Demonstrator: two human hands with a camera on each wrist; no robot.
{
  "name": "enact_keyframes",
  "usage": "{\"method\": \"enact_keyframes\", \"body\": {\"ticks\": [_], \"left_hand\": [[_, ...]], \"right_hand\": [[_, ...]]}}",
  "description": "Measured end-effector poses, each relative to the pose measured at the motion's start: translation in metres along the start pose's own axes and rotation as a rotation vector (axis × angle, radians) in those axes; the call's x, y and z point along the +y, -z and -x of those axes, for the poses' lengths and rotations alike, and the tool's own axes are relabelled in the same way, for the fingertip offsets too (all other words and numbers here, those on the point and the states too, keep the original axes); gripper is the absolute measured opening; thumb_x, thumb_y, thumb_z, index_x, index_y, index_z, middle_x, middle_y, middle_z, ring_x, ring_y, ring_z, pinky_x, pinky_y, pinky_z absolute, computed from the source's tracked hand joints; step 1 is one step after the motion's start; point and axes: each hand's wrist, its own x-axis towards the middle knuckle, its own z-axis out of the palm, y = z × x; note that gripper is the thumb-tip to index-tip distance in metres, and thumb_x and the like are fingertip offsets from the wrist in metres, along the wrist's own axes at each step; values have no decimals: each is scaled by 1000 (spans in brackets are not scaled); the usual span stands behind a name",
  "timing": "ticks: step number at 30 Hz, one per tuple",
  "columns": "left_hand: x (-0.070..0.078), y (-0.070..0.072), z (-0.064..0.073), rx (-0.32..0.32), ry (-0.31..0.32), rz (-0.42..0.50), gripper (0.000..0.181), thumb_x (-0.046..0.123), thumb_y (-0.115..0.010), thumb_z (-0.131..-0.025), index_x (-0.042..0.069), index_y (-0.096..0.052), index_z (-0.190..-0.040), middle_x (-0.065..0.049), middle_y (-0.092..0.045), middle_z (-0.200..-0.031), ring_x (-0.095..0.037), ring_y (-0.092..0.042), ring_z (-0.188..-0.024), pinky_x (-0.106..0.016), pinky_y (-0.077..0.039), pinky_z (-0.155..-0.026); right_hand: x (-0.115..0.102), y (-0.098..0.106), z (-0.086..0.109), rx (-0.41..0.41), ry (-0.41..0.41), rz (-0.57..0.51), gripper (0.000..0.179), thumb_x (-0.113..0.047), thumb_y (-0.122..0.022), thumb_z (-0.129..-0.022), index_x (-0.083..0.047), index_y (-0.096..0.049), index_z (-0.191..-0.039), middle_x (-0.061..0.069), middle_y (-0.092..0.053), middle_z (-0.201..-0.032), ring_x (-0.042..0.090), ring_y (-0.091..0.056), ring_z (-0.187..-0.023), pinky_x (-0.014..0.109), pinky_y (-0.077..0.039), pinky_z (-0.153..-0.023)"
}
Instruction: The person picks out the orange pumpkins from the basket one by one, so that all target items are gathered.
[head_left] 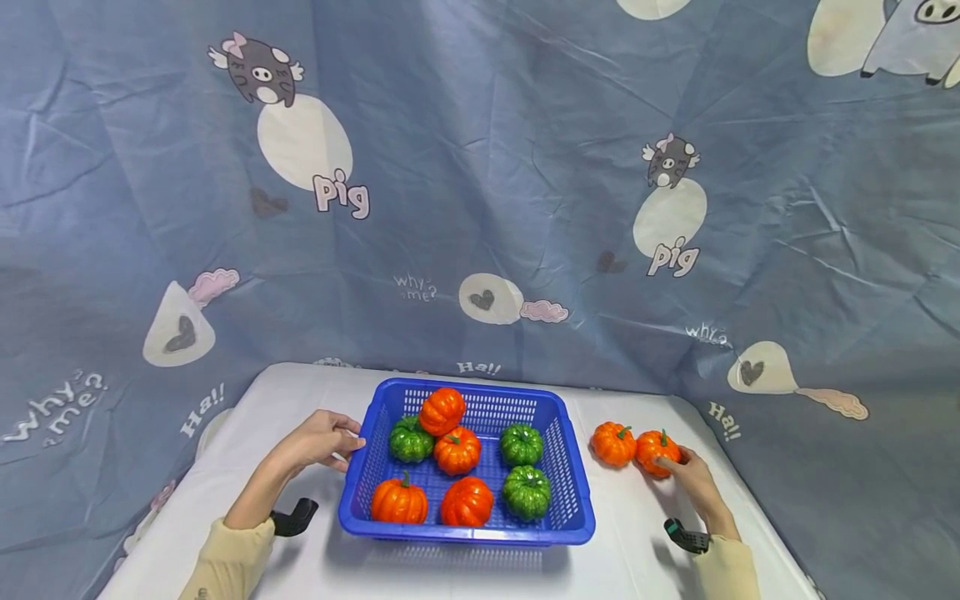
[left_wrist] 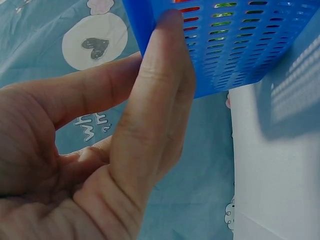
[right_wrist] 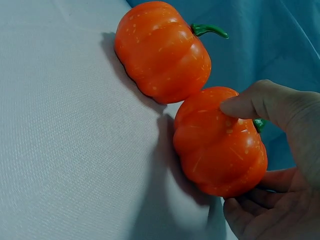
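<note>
A blue plastic basket (head_left: 467, 533) holds several orange toy pumpkins (head_left: 400, 502) and three green ones (head_left: 527, 493). At its left side my left hand (head_left: 321, 442) pinches the rim between thumb and fingers; the left wrist view shows fingertips against the perforated blue wall (left_wrist: 235, 45). To the right of the basket, my right hand (head_left: 696, 482) grips an orange pumpkin (right_wrist: 215, 150), thumb on its upper side and other fingers curled at its far side, partly hidden. A second orange pumpkin (right_wrist: 162, 52) with a green stem lies against it on the cloth.
White cloth covers the table (head_left: 622, 533). Behind and at both sides hangs a blue curtain (head_left: 480, 208) printed with pigs. One orange pumpkin (head_left: 442, 411) leans on others inside the basket's back left area. Both wrists wear black devices (head_left: 295, 517).
</note>
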Motion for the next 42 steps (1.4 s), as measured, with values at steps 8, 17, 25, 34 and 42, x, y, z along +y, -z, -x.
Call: {"method": "enact_keyframes", "body": {"ticks": [8, 17, 25, 34, 42], "left_hand": [[0, -2, -1, 6, 6, 5, 40, 9, -65, -88, -13, -53, -120, -15, -68, -91, -19, -66, -74, -36, -61, -66], [0, -1, 0, 7, -8, -3, 39, 9, -64, -88, -14, -54, -118, -16, -67, -91, -20, -66, -74, -36, -61, -65], [0, 0, 2, 4, -7, -3, 41, 10, -65, -89, -14, -53, -120, -16, -67, -91, -19, -66, -75, -36, -61, -66], [0, 1, 4, -2, -24, -9, 42, 11, -66, -90, -15, -52, -120, -15, -68, -90, -18, -65, -73, -35, -61, -65], [-2, 0, 1, -4, -7, 10, 41, 10, -65, -89, -13, -52, -120, -16, -68, -92, -19, -66, -75, -35, -61, -66]], "right_hand": [[-6, 2, 7, 25, 0, 24, 93, -37, -63, -91, 17, -10, -146, 41, -20, -147, 50, -24, -138, 57, -24, -115], [-53, 4, 26, 109, 98, 68, 90, -35, -68, -89, 11, -19, -147, 33, -27, -150, 47, -26, -139, 56, -27, -115], [-106, -17, 47, 67, 303, 45, 74, -19, -71, -87, 10, -32, -142, 30, -39, -144, 45, -37, -135, 52, -29, -115], [-152, -72, 71, -115, 444, 40, 65, -17, -76, -82, 4, -46, -135, 25, -52, -135, 43, -48, -128, 54, -37, -109], [-178, -124, 93, -370, 468, 65, 62, -24, -77, -80, 0, -51, -131, 22, -55, -132, 41, -50, -125, 56, -39, -107]]}}
